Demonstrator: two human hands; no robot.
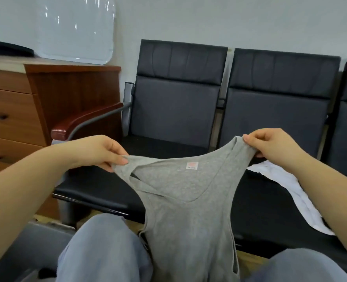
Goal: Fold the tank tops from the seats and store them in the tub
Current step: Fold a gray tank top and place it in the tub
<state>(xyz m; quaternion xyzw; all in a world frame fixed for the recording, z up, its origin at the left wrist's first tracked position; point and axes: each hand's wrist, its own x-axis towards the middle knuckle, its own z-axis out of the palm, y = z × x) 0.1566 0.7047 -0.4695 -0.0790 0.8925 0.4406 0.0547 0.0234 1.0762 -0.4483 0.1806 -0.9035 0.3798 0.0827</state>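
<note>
The left hand pinches the left shoulder strap of a grey tank top, thumb and fingers closed on the fabric. The right hand pinches the right shoulder strap in the same way. The straps are pulled apart, so the neckline is spread open between the hands. A small pink-and-white label shows inside the back of the neck. The body of the garment hangs down between the person's knees, which are clad in light blue jeans.

A row of dark padded seats stands against the wall behind the garment. A white garment lies crumpled on the cushion of the second seat, near its front edge, below the right forearm. A wooden armrest closes the left end of the row. A wooden drawer cabinet stands just beside it. A clear plastic lid leans against the wall on the cabinet top.
</note>
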